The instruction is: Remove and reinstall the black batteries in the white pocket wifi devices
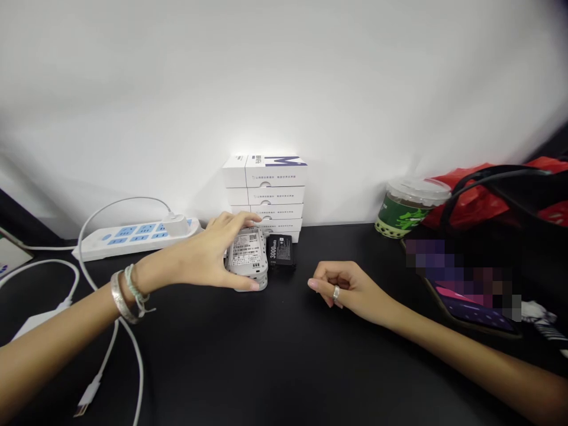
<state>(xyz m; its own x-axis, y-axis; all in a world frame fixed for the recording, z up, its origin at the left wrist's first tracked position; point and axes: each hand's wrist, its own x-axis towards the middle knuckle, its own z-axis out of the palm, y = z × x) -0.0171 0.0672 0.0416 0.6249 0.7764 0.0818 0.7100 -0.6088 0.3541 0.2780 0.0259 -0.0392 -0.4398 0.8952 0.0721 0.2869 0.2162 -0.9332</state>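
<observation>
Left grip (206,254) spread wide, right grip (350,291) loosely curled.
The left forearm (57,343) comes in from the lower left and slants forward to the middle, its wrist (156,277) nearly straight and the back of the hand turned upward; the thumb (242,283) stretches out on the near side, the index finger reaches out on the far side, and the other fingertips are hidden. The right forearm (452,344) enters from the lower right, less far forward, its wrist (388,312) low, the thumb pointing left beneath the bent index finger, the remaining fingers folded inward.
</observation>
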